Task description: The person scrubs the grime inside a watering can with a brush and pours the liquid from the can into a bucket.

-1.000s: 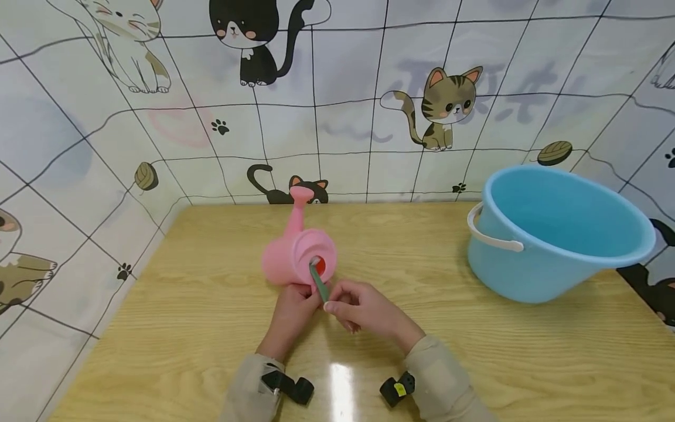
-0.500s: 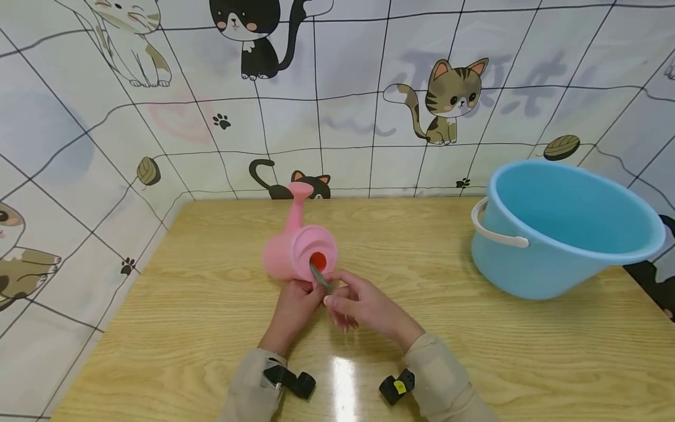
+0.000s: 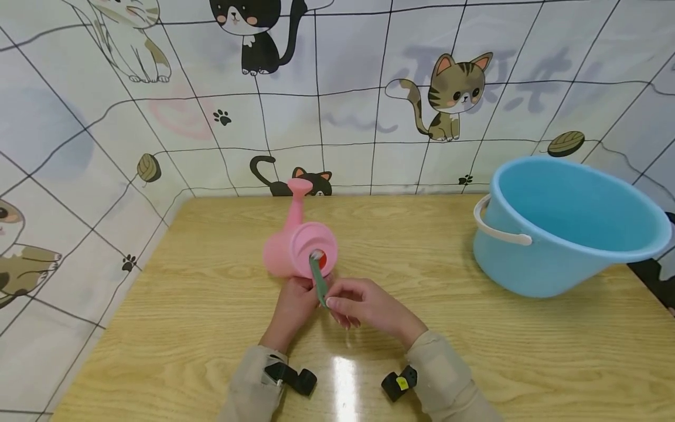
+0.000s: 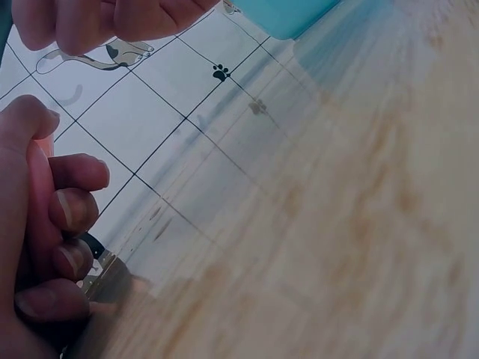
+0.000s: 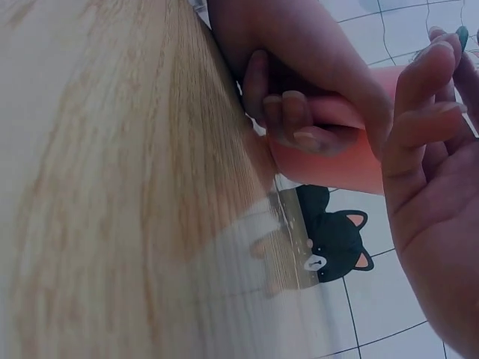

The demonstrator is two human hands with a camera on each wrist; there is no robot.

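Note:
A pink watering can [image 3: 279,255] sits on the wooden table, its round top and red-looking opening facing me and its spout pointing away. My left hand [image 3: 293,308] grips its handle; in the left wrist view the fingers [image 4: 72,209] curl round the pink handle. My right hand [image 3: 369,305] pinches the end of a slim green-handled brush [image 3: 319,281] between thumb and fingertips. The brush's whitish head is at the can's opening. In the right wrist view the can's pink body [image 5: 329,166] shows behind both hands, and only a bit of the green handle [image 5: 462,39] shows.
A large light blue bucket [image 3: 506,269] with a white handle [image 3: 501,236] stands at the right of the table [image 3: 401,246]. A cat-patterned sheet [image 3: 348,126] rises behind the table and along its left side.
The brush goes deeper into the can's opening half a second ago, then comes back out so its whitish head shows. The left hand keeps its grip; the view tilts slightly.

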